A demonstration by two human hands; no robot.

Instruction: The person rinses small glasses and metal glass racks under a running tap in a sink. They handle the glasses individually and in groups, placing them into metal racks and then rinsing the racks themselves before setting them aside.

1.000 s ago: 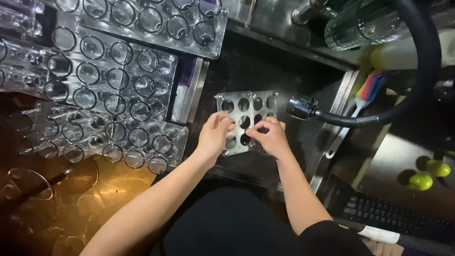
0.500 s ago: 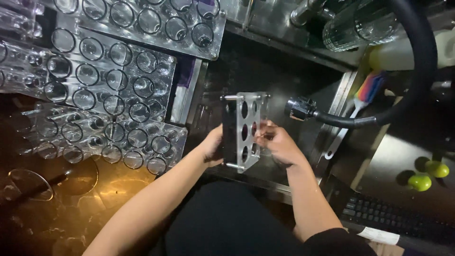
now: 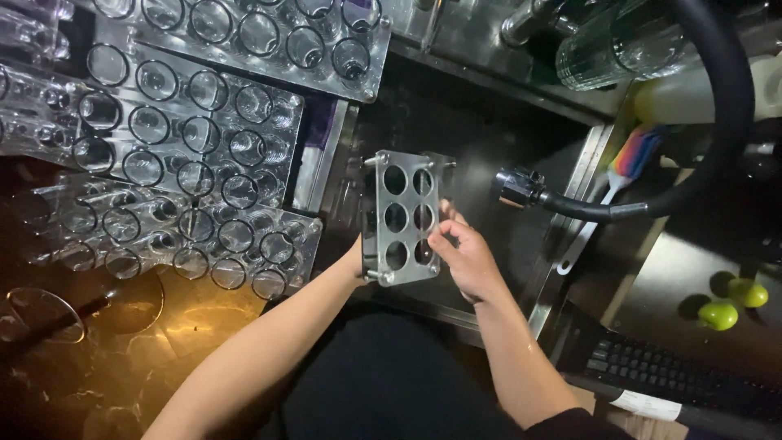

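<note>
Clear acrylic six-hole rack, two plates joined by small metal corner posts, is held upright on edge over the dark metal sink, clear of the basin floor. Left hand sits mostly hidden behind the lower left edge; its grip appears closed on that edge, though the fingers cannot be seen. Right hand pinches the lower right edge, thumb and fingertips closed on the plate. Judged light and stiff, not flexing under an edge hold. Surface is smooth and glossy, and the forearm looks wet, so it is judged slippery; brittle if knocked against the steel. Best hold is judged to be across the two long edges or at the corner posts, not through the holes. Black hose spray nozzle lies just right of the rack. Larger clear racks are stacked on the desk at left.
</note>
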